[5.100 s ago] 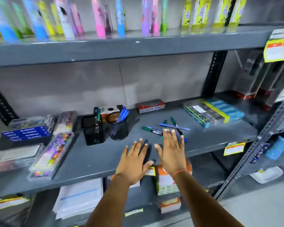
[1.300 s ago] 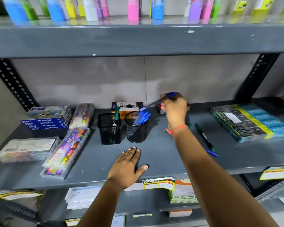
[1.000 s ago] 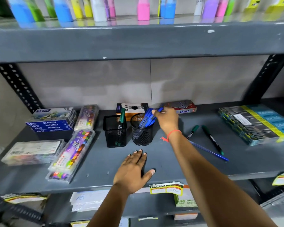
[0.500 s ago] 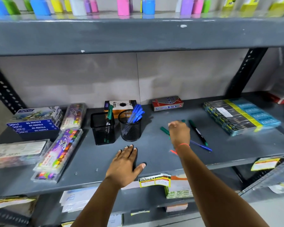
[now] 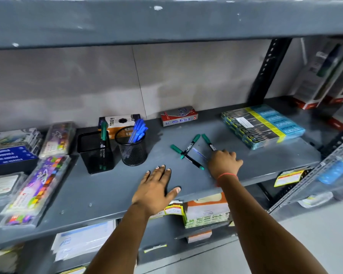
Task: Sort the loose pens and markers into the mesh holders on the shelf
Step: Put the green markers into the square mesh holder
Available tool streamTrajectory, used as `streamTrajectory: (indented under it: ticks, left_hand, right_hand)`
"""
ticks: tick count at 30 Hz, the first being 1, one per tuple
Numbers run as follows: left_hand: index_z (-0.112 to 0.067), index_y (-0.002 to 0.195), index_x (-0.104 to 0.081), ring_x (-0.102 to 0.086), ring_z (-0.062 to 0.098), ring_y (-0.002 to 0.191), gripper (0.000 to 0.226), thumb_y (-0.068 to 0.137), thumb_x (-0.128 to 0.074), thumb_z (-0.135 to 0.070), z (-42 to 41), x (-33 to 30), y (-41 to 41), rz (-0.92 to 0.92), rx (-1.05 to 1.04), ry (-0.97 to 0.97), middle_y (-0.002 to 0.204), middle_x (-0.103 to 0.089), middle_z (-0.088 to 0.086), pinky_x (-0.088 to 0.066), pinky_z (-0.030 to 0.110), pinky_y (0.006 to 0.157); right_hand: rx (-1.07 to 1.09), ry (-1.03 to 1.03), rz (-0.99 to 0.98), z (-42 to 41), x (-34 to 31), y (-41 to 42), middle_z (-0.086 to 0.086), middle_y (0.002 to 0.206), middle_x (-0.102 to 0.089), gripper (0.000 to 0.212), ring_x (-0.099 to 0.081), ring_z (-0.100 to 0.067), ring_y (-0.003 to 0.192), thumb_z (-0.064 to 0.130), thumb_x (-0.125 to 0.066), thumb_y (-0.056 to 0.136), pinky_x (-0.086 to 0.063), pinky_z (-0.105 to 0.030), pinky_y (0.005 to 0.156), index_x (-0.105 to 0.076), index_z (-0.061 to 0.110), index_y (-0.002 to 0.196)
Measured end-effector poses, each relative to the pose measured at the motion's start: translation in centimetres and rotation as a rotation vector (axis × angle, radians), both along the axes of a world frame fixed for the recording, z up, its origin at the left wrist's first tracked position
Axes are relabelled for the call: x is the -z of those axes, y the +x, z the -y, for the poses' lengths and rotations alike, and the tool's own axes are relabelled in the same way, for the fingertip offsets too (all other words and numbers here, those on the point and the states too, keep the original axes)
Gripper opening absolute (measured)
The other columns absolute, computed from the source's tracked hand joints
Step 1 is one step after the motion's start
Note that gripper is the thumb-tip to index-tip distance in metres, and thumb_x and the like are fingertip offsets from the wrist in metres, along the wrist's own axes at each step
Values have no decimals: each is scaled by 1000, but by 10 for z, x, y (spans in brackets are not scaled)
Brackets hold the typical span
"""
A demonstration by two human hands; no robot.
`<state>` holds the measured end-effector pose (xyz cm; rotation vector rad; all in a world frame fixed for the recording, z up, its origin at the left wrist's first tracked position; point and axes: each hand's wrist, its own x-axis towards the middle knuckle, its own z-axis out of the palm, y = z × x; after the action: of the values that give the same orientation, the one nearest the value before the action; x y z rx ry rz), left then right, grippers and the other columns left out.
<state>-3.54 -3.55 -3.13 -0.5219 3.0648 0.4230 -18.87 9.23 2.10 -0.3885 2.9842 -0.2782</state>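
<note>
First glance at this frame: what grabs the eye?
The loose green-capped markers lying crossed mid-shelf, with the right hand down on them and a blue pen beside it. Left of them stand the round mesh holder packed with blue pens and the square mesh holder with one green marker. The left hand lies flat at the shelf's front edge.

L hand (image 5: 155, 187) flat, fingers spread; R hand (image 5: 223, 162) knuckles up, fingers curled down
</note>
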Motion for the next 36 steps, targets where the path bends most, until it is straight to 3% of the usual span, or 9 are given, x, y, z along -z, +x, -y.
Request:
streamTrajectory:
  ticks: [8, 11, 14, 17, 20, 23, 25, 30, 36]
  left_hand:
    - [-20, 144, -11, -2, 17, 142, 73, 86, -22, -63, 1, 0, 0, 15, -4, -11, 156, -7, 3, 2, 34, 115]
    - [-20, 143, -13, -2, 17, 142, 70, 88, -27, -61, 1, 0, 0, 2, -2, 10, 156, -8, 3, 2, 34, 115]
    - [-22, 143, -16, -4, 16, 142, 70, 87, -29, -62, 6, 0, 5, -18, -6, 56, 156, -9, 3, 0, 33, 115]
    - [-24, 143, -18, -7, 15, 142, 73, 83, -26, -66, 16, -1, 18, -26, -41, 56, 156, -11, 2, -2, 30, 114]
    - [-24, 142, -20, -10, 16, 142, 65, 89, -35, -58, 27, -3, 32, -36, -95, 38, 156, -13, 1, -4, 29, 114]
    - [-24, 142, -21, -12, 17, 141, 75, 81, -24, -67, 31, -3, 37, -44, -107, 22, 155, -15, 2, -5, 29, 114]
    - [-24, 142, -22, -13, 17, 141, 74, 81, -24, -66, 31, -2, 37, -54, -106, 13, 155, -16, 3, -5, 29, 114]
    - [-24, 141, -24, -16, 17, 140, 84, 72, -13, -71, 32, 0, 37, -83, -112, 0, 154, -19, 3, -5, 28, 114]
    - [-23, 140, -26, -18, 18, 140, 89, 68, -8, -71, 34, 4, 36, -100, -106, -7, 154, -20, 4, -7, 29, 114]
  right_hand:
    - [-56, -220, 126, 2, -44, -2, -24, 123, -59, 29, -57, -40, 113, 10, -45, 89, -47, -39, 93, -57, 1, 114]
    - [-127, -381, 121, 12, -59, -7, -30, 101, -65, 16, -62, -39, 95, 6, -48, 86, -50, -33, 78, -62, -2, 85]
    - [-202, -633, 245, 28, -72, -5, -11, 65, -56, 30, -52, -24, 65, 1, -50, 85, -40, -24, 57, -58, 16, 59]
    - [-147, -1078, 343, 45, -84, 4, 0, 61, -55, 34, -50, -10, 54, -2, -54, 83, -48, -23, 66, -58, 24, 61]
    - [-118, -1291, 306, 68, -90, 17, 3, 66, -54, 21, -54, -9, 58, -3, -60, 83, -55, -30, 76, -57, 17, 76]
    - [-162, -1258, 240, 97, -89, 28, 1, 66, -54, 16, -54, -13, 56, -4, -62, 83, -57, -38, 82, -59, 7, 94]
    - [-235, -1095, 211, 115, -84, 32, -11, 82, -64, 20, -59, -23, 68, -1, -64, 82, -56, -43, 88, -61, 6, 101]
    - [-336, -847, 205, 144, -83, 37, -23, 115, -65, 41, -62, -27, 84, -3, -53, 86, -50, -26, 81, -55, 7, 125]
    - [-252, -791, 218, 135, -68, 34, -23, 115, -68, 26, -64, -34, 104, 1, -50, 86, -50, -32, 90, -66, 12, 104]
